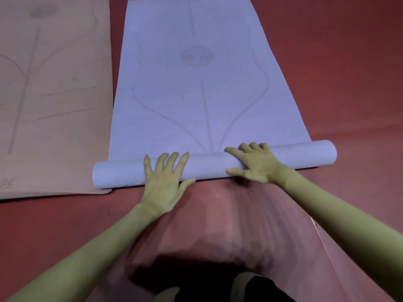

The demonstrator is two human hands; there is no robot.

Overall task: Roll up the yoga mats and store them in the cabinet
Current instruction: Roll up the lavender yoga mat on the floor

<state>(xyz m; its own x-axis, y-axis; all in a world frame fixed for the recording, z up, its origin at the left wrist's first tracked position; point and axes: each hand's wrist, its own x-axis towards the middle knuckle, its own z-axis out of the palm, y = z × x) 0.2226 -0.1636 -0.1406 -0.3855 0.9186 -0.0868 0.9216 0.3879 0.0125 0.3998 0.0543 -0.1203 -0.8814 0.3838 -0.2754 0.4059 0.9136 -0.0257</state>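
Note:
A lavender yoga mat (192,88) lies on the red floor, stretching away from me, with faint line markings on it. Its near end is wound into a roll (209,165) that lies across the view. My left hand (165,179) presses on the roll left of its middle, fingers straight and spread. My right hand (255,162) rests on the roll to the right, fingers bent over its far side and thumb along the near side. A tan yoga mat (52,94) lies flat to the left, and the roll's left end overlaps its corner.
The red floor (340,73) extends to the right of the lavender mat and between me and the roll. My knees, in dark clothing, show at the bottom edge (239,288). No cabinet is in view.

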